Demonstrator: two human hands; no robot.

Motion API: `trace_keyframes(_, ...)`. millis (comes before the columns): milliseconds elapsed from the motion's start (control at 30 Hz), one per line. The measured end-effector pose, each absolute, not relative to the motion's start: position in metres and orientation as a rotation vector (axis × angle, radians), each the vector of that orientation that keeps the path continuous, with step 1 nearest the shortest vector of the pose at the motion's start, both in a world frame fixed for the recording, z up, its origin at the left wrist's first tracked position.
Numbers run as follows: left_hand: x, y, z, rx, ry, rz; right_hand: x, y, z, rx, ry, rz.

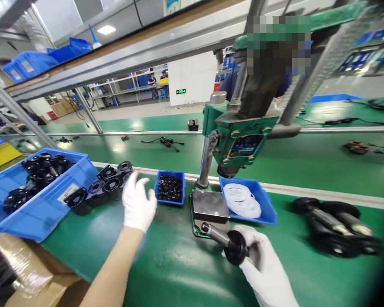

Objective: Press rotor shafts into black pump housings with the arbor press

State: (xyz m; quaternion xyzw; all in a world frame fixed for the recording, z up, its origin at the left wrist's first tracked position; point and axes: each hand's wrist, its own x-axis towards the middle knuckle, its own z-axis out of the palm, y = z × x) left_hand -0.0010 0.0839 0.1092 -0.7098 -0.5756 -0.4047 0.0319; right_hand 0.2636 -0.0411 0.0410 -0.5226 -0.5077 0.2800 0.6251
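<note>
My right hand [259,256], in a white glove, grips a black part with a round flange and a long grey shaft [227,243]. The shaft points up and left, in front of the press's metal base plate [210,204]. My left hand [138,204], also gloved, has its fingers apart beside a group of black round housings [104,187]; its fingertips overlap the nearest one, and I cannot tell whether they touch. Right of that hand stands a small blue bin [170,187] of small black parts. A blue tray [269,209] holds white rings [241,200] behind my right hand.
The green arbor press [240,136] rises over the bench. At left are a large blue bin [73,170] of black parts and a cardboard box [48,277]. More shafted black parts [336,226] lie at right. A shelf rail [131,47] crosses overhead.
</note>
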Motion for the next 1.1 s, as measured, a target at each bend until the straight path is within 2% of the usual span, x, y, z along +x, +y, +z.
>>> trace_keyframes(100, -0.048, 0.117, 0.12, -1.982, -1.99, -0.532, 0.266, -0.038, 0.039, -1.191, -1.117, 0.783)
trace_keyframes(167, -0.066, 0.134, 0.118, -2.045, -1.984, -0.29, 0.265, -0.038, 0.039, -1.183, -1.115, 0.823)
trace_keyframes(300, -0.067, 0.145, 0.114, -2.138, -1.94, -0.22, 0.264, -0.038, 0.039, -1.167, -1.112, 0.821)
trace_keyframes(433, -0.059, 0.112, 0.122, -2.221, -1.98, -0.152, 0.263, -0.037, 0.04, -1.151, -1.088, 0.819)
trace_keyframes(500, -0.066, 0.085, 0.128, -2.294, -2.066, -0.176, 0.262, -0.037, 0.042, -1.14, -1.065, 0.85)
trace_keyframes(667, -0.106, 0.05, 0.117, -2.488, -2.293, -0.728, 0.258, -0.04, 0.052, -1.026, -0.965, 1.019)
trace_keyframes(800, -0.104, 0.055, 0.077, -3.1, -2.184, -1.027, 0.254, -0.043, 0.056, -0.918, -0.937, 1.122)
trace_keyframes(933, -0.07, 0.055, 0.058, -3.102, -2.026, -1.465, 0.252, -0.044, 0.056, -0.875, -0.932, 1.117)
trace_keyframes(1033, -0.057, 0.048, 0.074, -2.982, -1.931, -1.391, 0.253, -0.043, 0.055, -0.856, -0.911, 1.095)
trace_keyframes(1100, -0.054, 0.043, 0.091, -2.971, -1.706, -1.011, 0.255, -0.042, 0.055, -0.841, -0.899, 1.1)
